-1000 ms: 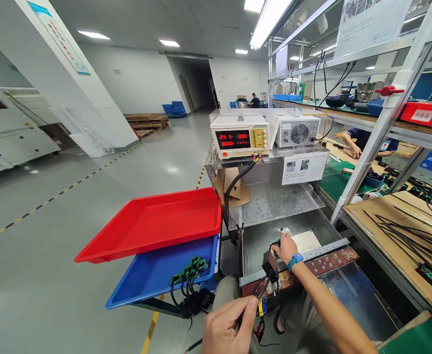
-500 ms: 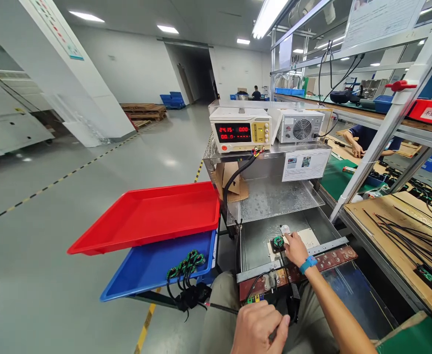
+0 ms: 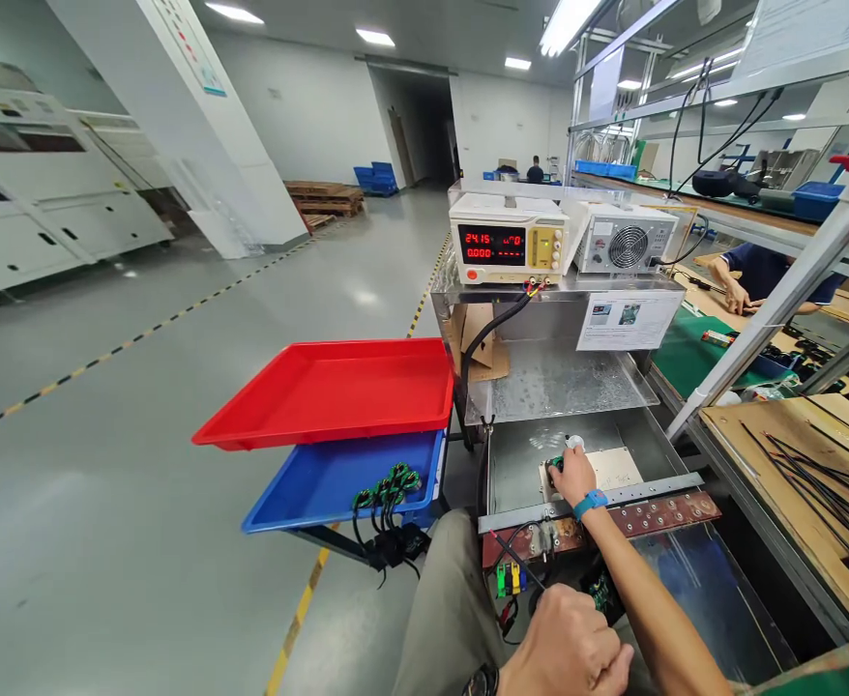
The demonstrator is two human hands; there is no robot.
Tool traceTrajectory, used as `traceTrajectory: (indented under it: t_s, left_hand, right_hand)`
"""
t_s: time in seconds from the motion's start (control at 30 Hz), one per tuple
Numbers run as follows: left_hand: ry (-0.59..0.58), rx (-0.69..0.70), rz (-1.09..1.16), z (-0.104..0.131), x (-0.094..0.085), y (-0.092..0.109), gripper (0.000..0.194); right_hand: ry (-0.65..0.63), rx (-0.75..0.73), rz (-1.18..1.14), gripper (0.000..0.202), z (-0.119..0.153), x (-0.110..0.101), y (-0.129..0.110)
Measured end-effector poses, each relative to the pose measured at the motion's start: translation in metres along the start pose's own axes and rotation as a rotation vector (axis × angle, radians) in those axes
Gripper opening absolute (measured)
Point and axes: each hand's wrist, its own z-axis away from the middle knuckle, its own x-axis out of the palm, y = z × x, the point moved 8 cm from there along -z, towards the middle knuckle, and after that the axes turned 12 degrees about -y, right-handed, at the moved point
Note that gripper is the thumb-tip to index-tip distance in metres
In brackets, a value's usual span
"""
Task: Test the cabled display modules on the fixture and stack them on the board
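Observation:
My right hand (image 3: 575, 476), with a blue wristband, is closed on a small green-and-black coil part (image 3: 556, 465) over a pale plate (image 3: 617, 468) in the metal tray. Its fingers hide most of the part. Nearer to me, my left hand (image 3: 568, 640) is curled into a fist around a thin black cable (image 3: 518, 558), whose reddish tip points up and left. Yellow, green and blue clips (image 3: 512, 580) hang below the tray's drilled brown strip (image 3: 657, 512). Beneath my right forearm, another green part (image 3: 600, 592) is partly hidden.
A red tray (image 3: 337, 391) overlaps a blue tray (image 3: 308, 493) holding several green coils with black leads (image 3: 392, 493). A power supply (image 3: 508, 242) with a lit red display stands ahead. At right, cables (image 3: 808, 474) lie on a bench, and another person's hands (image 3: 736, 290) work beyond a post.
The whole view has shifted. My right hand has moved from beside the coil part to over it. My left fist has moved right, and the cable's tip now lies near the brown strip.

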Motion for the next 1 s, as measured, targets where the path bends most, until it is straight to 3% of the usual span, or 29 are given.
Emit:
traceTrajectory:
  t_s: [0.07,0.17,0.23,0.33,0.37,0.43,0.5,0.57,0.63,0.7,0.77,0.87,1.0]
  left_hand:
    - [-0.057,-0.023,-0.012,0.001,-0.004,-0.002,0.038]
    - [-0.102,0.008,0.005,0.003,-0.004,-0.004,0.033]
    - [-0.112,0.043,0.037,0.004,0.004,-0.005,0.031]
    - [-0.101,0.104,0.100,0.005,0.013,-0.002,0.035]
    - [-0.074,0.139,0.137,0.006,0.010,0.001,0.037]
    - [0.036,0.162,0.256,0.008,-0.008,0.003,0.034]
    - [0.228,0.018,0.398,0.014,-0.038,-0.013,0.027]
    - [0.436,-0.356,0.534,0.031,-0.063,-0.050,0.021]
    - [0.549,-0.751,0.744,0.054,-0.066,-0.086,0.020]
    - [0.516,-0.970,1.061,0.066,-0.051,-0.105,0.036]
    - [0.457,-1.010,1.386,0.068,-0.033,-0.108,0.046]
    - [0.436,-1.051,1.768,0.077,-0.012,-0.101,0.043]
    - [0.399,-1.161,2.006,0.102,0.010,-0.089,0.040]
  right_hand:
    - [0.000,-0.026,-0.035,0.020,0.008,-0.004,-0.008]
    - [-0.052,-0.153,-0.114,0.023,0.042,-0.008,-0.028]
    - [-0.220,-0.293,-0.248,0.034,0.074,0.001,-0.045]
    - [-0.588,-0.414,-0.715,0.049,0.123,0.021,-0.066]
    - [-0.643,-0.402,-0.872,0.051,0.134,0.022,-0.068]
    - [-0.602,-0.360,-1.042,0.052,0.145,0.018,-0.063]
    - [-0.521,-0.357,-1.086,0.052,0.150,0.010,-0.056]
    - [-0.505,-0.369,-1.105,0.052,0.155,0.008,-0.052]
    - [-0.530,-0.373,-1.108,0.052,0.162,0.011,-0.051]
    - [-0.558,-0.393,-1.104,0.051,0.169,0.017,-0.052]
    - [-0.574,-0.418,-1.104,0.049,0.177,0.023,-0.053]
    - [-0.596,-0.403,-1.127,0.044,0.185,0.034,-0.048]
    - [-0.608,-0.328,-1.249,0.038,0.193,0.051,-0.039]
